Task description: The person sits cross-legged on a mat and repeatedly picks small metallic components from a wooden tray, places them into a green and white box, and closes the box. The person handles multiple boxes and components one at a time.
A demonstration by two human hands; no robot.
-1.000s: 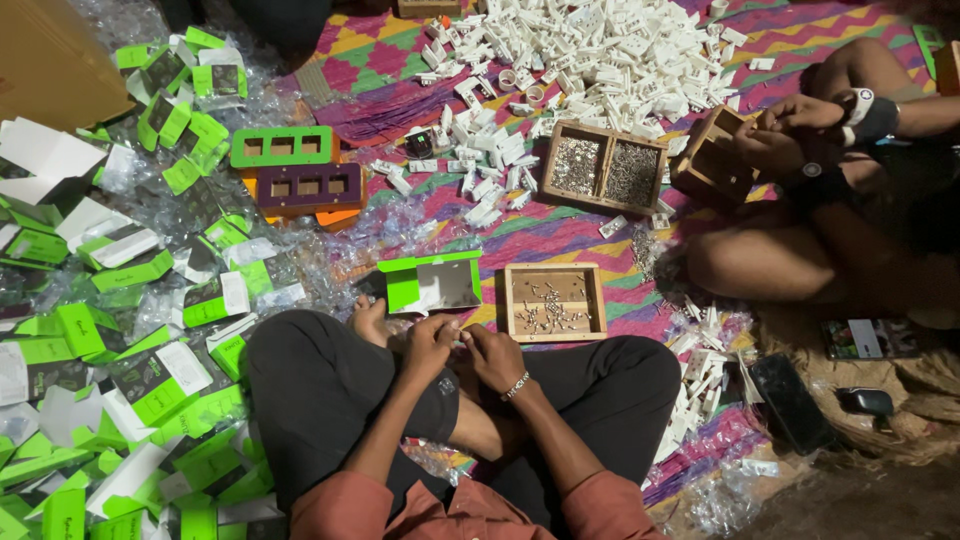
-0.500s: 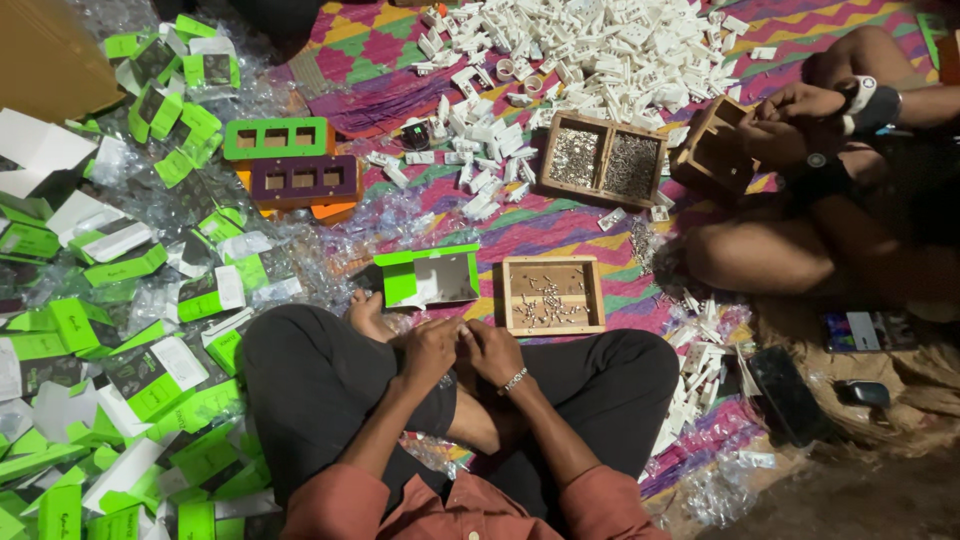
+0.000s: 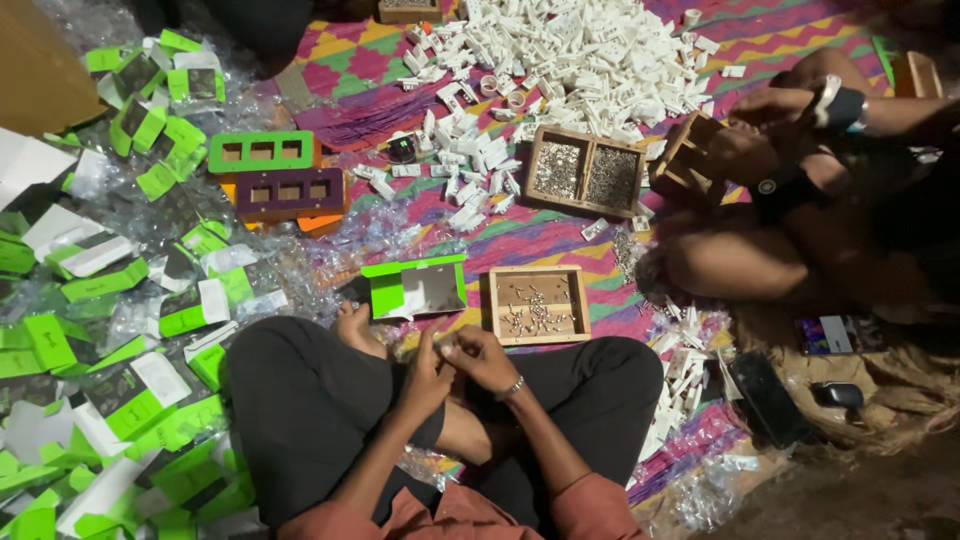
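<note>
While both hands meet over the crossed legs, left hand (image 3: 425,368) and right hand (image 3: 482,357) pinch a small white plastic part (image 3: 447,343) between closed fingertips. Looks light, rigid, slippery; best gripped by its edges. Just beyond: shallow wooden tray of small metal pieces (image 3: 538,304), then open green carton (image 3: 414,287), far heap of white parts (image 3: 580,50).

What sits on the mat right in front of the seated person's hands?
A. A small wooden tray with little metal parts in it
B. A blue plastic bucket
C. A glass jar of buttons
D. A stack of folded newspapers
A: just beyond the left hand and right hand lies a small wooden tray holding little metal parts, beside a green-edged package.
</note>
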